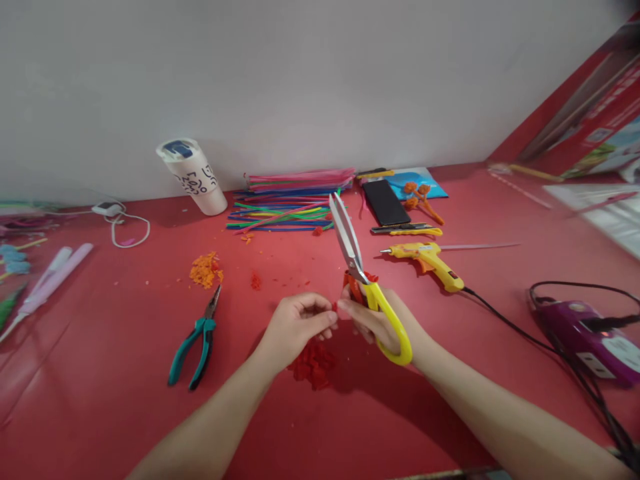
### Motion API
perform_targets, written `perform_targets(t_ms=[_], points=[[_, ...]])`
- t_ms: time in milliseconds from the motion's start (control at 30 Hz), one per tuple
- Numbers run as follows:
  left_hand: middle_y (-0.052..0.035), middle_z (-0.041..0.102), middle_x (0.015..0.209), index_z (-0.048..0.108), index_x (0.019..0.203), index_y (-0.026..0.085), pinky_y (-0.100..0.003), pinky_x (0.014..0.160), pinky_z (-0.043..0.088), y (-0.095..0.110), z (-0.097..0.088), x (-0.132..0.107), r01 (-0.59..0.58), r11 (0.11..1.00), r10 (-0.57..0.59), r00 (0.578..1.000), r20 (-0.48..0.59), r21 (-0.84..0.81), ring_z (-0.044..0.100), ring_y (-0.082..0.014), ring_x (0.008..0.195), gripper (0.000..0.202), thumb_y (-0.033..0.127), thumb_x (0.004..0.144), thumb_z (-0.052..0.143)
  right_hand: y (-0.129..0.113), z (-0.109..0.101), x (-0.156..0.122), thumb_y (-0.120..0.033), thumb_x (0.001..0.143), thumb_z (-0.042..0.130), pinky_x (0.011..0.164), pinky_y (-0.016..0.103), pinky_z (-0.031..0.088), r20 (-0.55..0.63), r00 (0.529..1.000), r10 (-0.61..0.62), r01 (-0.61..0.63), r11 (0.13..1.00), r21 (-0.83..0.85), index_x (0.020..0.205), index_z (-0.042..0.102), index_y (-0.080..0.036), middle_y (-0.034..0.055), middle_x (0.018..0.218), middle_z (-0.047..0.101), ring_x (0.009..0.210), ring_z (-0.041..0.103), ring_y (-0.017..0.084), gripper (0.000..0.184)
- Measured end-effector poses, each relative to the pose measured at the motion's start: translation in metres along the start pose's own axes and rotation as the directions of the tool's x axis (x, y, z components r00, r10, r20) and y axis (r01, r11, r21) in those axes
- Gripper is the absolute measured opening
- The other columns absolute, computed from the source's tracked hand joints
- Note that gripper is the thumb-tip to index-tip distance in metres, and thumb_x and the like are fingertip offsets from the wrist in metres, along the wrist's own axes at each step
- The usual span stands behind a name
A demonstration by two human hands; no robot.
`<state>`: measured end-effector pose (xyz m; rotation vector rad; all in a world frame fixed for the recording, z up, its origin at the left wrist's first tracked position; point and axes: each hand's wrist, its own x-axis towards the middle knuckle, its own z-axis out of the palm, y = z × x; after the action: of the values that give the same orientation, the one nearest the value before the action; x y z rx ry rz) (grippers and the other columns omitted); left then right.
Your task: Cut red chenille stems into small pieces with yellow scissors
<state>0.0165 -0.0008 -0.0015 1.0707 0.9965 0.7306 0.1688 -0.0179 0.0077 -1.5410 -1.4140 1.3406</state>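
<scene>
My right hand (380, 320) grips yellow-handled scissors (350, 250), blades closed and pointing up and away from me. A small red fuzzy piece (357, 283) sits at the fingers of that hand, beside the scissors' pivot. My left hand (300, 323) is curled, its fingertips pinched close to the right hand's fingers; what it pinches is too small to name. Below the hands lies a pile of red fuzzy cuttings (315, 363) on the red table (100, 413).
Teal pliers (197, 340) lie left of my hands, with orange cuttings (205, 270) beyond them. A yellow glue gun (430, 260), a black phone (385, 202), coloured pipe cleaners (290, 203), a white cup (193, 175) and a purple power strip (585, 337) surround the area.
</scene>
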Motion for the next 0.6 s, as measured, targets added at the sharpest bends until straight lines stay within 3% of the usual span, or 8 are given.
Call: perform_targets(t_ms=[133,267,433,600], points=[[-0.0015,0.063,0.058,0.059,0.068,0.014,-0.018,0.047,0.041,-0.001,-0.007,0.004,-0.058,0.974,0.038,0.995,-0.094,-0.221,0.053,-0.0073,0.047,0.010,0.020,0.064,0.065,0.001,-0.009,-0.002,-0.048,0.074,0.044,0.044,0.022,0.031,-0.063,0.985,-0.162,0.132,0.933,-0.334,0.070,0.043,-0.020,-0.0058,0.049,0.042,0.042,0.040,0.009,0.029],[-0.0006,0.064,0.059,0.059,0.068,0.014,-0.017,0.047,0.041,0.004,-0.015,0.008,-0.146,0.931,0.072,0.972,-0.224,-0.335,0.054,-0.0070,0.048,0.010,0.016,0.062,0.066,0.008,-0.012,-0.002,-0.050,0.073,0.045,0.046,0.023,0.025,0.017,0.973,-0.230,0.172,0.673,-0.719,0.076,0.043,-0.020,-0.0019,0.056,0.051,0.048,0.046,0.012,0.030],[0.0015,0.061,0.056,0.059,0.064,0.014,-0.017,0.047,0.041,0.008,-0.023,0.010,-0.270,0.906,0.161,0.932,-0.325,-0.327,0.053,-0.0062,0.048,0.003,0.013,0.065,0.062,0.018,-0.007,0.000,-0.050,0.082,0.030,0.046,0.025,0.019,0.101,0.959,-0.266,0.206,0.405,-0.891,0.079,0.045,-0.017,0.0049,0.061,0.059,0.052,0.054,0.017,0.036],[0.0028,0.059,0.053,0.058,0.062,0.015,-0.016,0.047,0.040,0.009,-0.023,0.009,-0.304,0.905,0.178,0.905,-0.386,-0.297,0.051,-0.0059,0.047,0.006,0.010,0.065,0.058,0.022,-0.002,0.002,-0.054,0.083,0.024,0.045,0.026,0.016,0.115,0.952,-0.283,0.205,0.311,-0.928,0.084,0.047,-0.015,0.0066,0.059,0.060,0.051,0.055,0.019,0.046]])
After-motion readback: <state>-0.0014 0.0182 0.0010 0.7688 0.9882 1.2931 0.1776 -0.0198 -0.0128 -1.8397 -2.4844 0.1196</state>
